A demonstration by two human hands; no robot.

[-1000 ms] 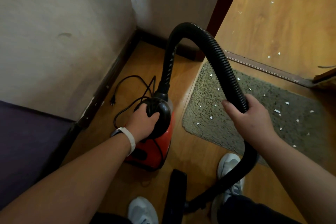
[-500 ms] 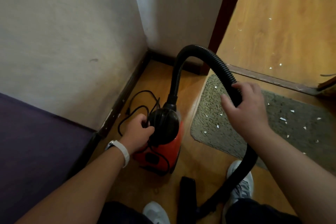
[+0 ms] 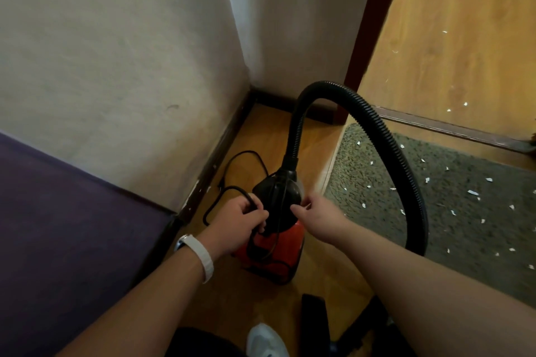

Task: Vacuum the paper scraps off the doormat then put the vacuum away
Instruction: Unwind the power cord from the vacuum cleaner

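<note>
A small red and black vacuum [image 3: 277, 252] stands on the wooden floor near the wall corner. Its black ribbed hose [image 3: 385, 136] arches up and over to the right, then drops behind my right arm. My left hand [image 3: 237, 224] is closed around the black power cord [image 3: 232, 158] at the vacuum's left side. My right hand [image 3: 314, 216] touches the right side of the vacuum's black top, fingers slightly apart. The green doormat [image 3: 464, 220] lies to the right, dotted with several white paper scraps [image 3: 472, 192]. The black floor nozzle [image 3: 314, 324] lies by my feet.
White walls meet in a corner behind the vacuum. A purple surface [image 3: 72, 240] fills the lower left. A dark door frame [image 3: 368, 32] and threshold border a further wooden floor [image 3: 464, 38] with a few scraps. My white shoe [image 3: 265, 340] is at the bottom.
My right hand let go of the hose and came down to the vacuum's top. My left hand shifted from the vacuum's top to gripping the cord. The view tilted up toward the corner.
</note>
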